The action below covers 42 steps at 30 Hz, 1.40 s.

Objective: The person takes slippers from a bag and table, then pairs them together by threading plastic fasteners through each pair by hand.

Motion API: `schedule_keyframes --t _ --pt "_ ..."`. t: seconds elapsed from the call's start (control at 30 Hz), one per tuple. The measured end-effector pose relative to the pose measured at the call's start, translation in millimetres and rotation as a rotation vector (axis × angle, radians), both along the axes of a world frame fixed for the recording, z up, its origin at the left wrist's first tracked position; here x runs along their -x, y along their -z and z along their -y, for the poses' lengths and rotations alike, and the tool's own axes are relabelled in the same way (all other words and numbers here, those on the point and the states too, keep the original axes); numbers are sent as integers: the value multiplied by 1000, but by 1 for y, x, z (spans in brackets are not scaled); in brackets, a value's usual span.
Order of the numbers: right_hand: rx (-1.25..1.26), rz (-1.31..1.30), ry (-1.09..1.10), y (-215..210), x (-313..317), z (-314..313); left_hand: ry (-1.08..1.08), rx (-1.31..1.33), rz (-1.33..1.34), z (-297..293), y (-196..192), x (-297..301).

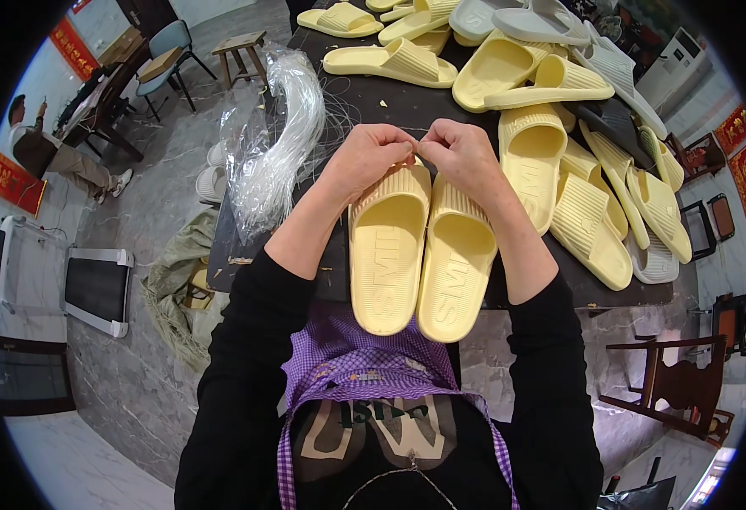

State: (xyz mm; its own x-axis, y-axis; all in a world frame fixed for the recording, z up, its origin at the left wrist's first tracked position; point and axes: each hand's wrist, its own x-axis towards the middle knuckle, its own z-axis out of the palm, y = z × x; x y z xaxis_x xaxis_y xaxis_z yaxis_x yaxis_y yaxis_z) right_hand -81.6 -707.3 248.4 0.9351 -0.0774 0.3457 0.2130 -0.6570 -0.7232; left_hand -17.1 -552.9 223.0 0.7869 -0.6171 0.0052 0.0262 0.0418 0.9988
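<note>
Two pale yellow slide sandals lie side by side in front of me, the left sandal (387, 251) and the right sandal (456, 268), heels toward my body and toes on the dark table (390, 106). My left hand (371, 153) and my right hand (458, 151) meet just above their ribbed straps, fingertips pinched together on a thin clear string (415, 146) that is barely visible. Both hands rest against the tops of the straps.
A bundle of clear plastic strings in a bag (275, 140) lies at the table's left. Many loose yellow sandals (560, 183) and some grey ones (517, 21) cover the right and far side. A person (59, 157) sits far left; wooden chairs (675, 387) stand right.
</note>
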Motion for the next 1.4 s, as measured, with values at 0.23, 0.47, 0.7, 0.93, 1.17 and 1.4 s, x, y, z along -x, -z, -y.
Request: schedule_keyframes --t 0.23,0.47,0.7,0.93,1.17,1.4 --pt "19 26 -7 1 0 0 -11 29 -80 1 -5 3" --pt "19 13 -55 -3 3 1 45 -9 -96 -2 -8 0" --pt "-3 -41 -134 -8 7 4 169 -50 -92 -6 -10 -3" --pt "-107 -152 -153 -6 6 8 181 -62 -103 -6 -9 -3" --pt "-161 -76 -167 3 -5 20 94 -110 -4 -7 -1 -9" --pt "-78 -79 -132 -29 49 41 -54 -125 182 -17 -13 -3"
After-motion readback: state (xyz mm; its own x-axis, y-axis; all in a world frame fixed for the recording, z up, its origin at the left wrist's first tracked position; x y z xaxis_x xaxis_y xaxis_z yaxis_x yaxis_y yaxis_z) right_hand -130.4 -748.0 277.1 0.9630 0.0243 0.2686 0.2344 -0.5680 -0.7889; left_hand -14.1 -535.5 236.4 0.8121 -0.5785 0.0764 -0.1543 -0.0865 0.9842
